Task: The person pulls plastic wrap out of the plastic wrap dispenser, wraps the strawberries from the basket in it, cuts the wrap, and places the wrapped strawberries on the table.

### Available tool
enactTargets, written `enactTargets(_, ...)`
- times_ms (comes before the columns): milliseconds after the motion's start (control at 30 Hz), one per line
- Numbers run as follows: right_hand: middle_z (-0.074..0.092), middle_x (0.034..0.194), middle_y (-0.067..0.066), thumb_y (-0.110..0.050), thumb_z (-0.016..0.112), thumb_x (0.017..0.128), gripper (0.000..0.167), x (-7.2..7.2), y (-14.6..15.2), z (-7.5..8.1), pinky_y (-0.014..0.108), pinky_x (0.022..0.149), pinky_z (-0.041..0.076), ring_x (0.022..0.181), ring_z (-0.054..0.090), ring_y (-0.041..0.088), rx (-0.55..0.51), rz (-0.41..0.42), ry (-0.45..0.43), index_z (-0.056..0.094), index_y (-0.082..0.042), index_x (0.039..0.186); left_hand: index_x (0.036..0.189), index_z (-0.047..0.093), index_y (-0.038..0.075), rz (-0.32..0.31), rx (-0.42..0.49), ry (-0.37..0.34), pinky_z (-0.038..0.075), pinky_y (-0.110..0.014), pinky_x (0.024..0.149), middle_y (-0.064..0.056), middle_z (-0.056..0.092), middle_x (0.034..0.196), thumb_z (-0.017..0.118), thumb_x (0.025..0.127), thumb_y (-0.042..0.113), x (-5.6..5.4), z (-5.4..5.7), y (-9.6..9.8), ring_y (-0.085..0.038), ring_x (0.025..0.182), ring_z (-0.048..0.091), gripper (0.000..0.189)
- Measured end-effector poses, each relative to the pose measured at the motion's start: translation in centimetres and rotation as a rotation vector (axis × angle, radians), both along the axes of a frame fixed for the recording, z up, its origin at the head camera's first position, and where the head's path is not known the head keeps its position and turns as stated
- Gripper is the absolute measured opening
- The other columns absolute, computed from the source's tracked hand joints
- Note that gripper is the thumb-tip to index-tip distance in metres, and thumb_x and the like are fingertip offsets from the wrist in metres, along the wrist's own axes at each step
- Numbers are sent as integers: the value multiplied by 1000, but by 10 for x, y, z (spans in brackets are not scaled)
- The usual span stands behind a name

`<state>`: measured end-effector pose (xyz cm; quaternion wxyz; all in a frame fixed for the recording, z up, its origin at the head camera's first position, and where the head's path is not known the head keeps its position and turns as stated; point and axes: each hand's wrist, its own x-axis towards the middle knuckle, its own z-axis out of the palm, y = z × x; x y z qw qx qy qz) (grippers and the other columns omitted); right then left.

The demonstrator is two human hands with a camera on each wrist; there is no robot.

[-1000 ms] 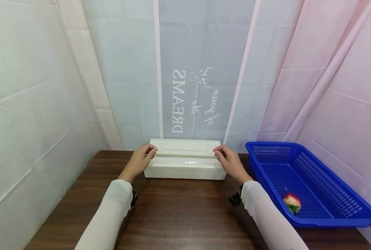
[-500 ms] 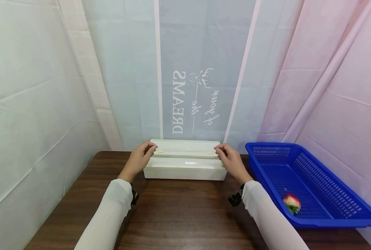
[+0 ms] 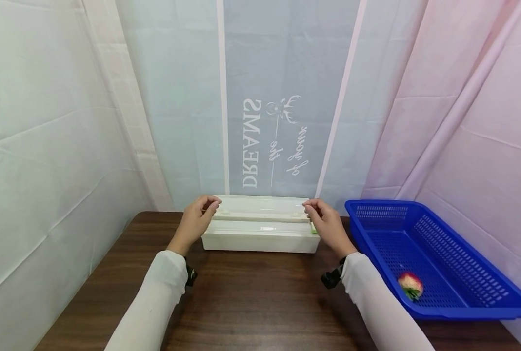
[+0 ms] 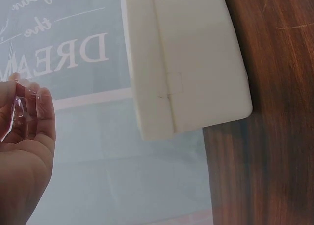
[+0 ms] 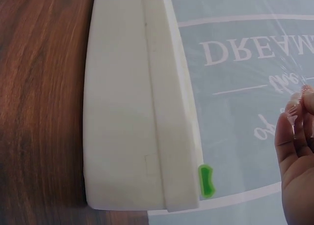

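A long white cling film dispenser (image 3: 260, 243) sits at the table's back edge. My left hand (image 3: 194, 222) is above its left end, and my right hand (image 3: 328, 224) is above its right end. Between thumb and fingers, the left hand pinches a bunched bit of clear cling film (image 4: 19, 112). The right hand likewise pinches film; creases fan out from its fingertips in the right wrist view. The film between the hands is almost invisible in the head view. A green tab (image 5: 206, 181) sticks out at the dispenser's right end.
A blue perforated plastic basket (image 3: 475, 312) stands to the right on the brown wooden table (image 3: 260, 302). In it lies a red-and-cream fruit (image 3: 411, 284) with green leaves. Printed cloth (image 3: 282, 73) hangs directly behind the dispenser.
Both hands have risen slightly above the dispenser, still pinching the film. The right hand has shifted a little to the right, and the green tab now shows beside it.
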<state>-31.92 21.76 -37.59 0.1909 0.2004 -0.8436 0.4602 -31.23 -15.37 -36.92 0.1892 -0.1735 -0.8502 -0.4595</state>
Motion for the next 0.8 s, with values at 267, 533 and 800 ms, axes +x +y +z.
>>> enactTargets(267, 65, 101, 8, -24, 51, 107, 26, 0, 1, 5, 25, 71, 51, 91, 62, 32, -20, -12, 45, 64, -7, 120, 120, 66, 7, 8, 29, -4, 51, -42, 86, -7, 64, 110, 51, 107, 27, 3, 8, 4, -23, 100, 61, 27)
enactTargets(533, 66, 96, 10, -19, 53, 106, 23, 1, -3, 13, 23, 71, 53, 85, 63, 28, -65, 8, 95, 66, -3, 116, 119, 66, 6, 30, 59, 51, 51, -43, 87, -8, 64, 113, 51, 107, 24, 5, 13, 6, -24, 102, 60, 26)
enactTargets(800, 65, 96, 11, -17, 53, 106, 23, 4, -4, 20, 19, 72, 52, 84, 63, 19, -95, 20, 114, 65, -1, 116, 117, 67, 6, 48, 88, 92, 50, -42, 88, -8, 63, 114, 52, 106, 22, 8, 19, 8, -23, 102, 59, 24)
